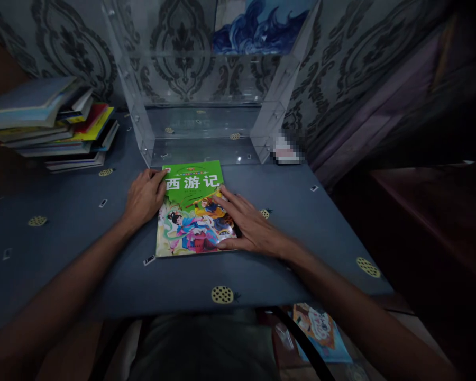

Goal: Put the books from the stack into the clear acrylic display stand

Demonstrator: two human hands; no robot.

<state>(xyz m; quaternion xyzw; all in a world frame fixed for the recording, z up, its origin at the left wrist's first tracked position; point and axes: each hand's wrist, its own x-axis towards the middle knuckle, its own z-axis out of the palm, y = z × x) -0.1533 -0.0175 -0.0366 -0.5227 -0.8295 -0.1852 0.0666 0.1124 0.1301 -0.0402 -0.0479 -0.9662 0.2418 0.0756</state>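
Note:
A picture book with a green top and colourful cartoon figures lies face up on the cloth-covered table. Three large white Chinese characters run across its cover. My left hand is at the upper left edge of the book, its fingers bent and closed against that edge; the undersides of the fingers are hidden. Over the right edge rests my right hand, with fingers stretched across the cover and the thumb apart from them near the lower right corner.
Behind the book stands a clear acrylic rack, with a blue wave-patterned book on its upper level. Stacked books occupy the back left. The grey-blue tablecloth has a pineapple print. Below the front edge lies another colourful book.

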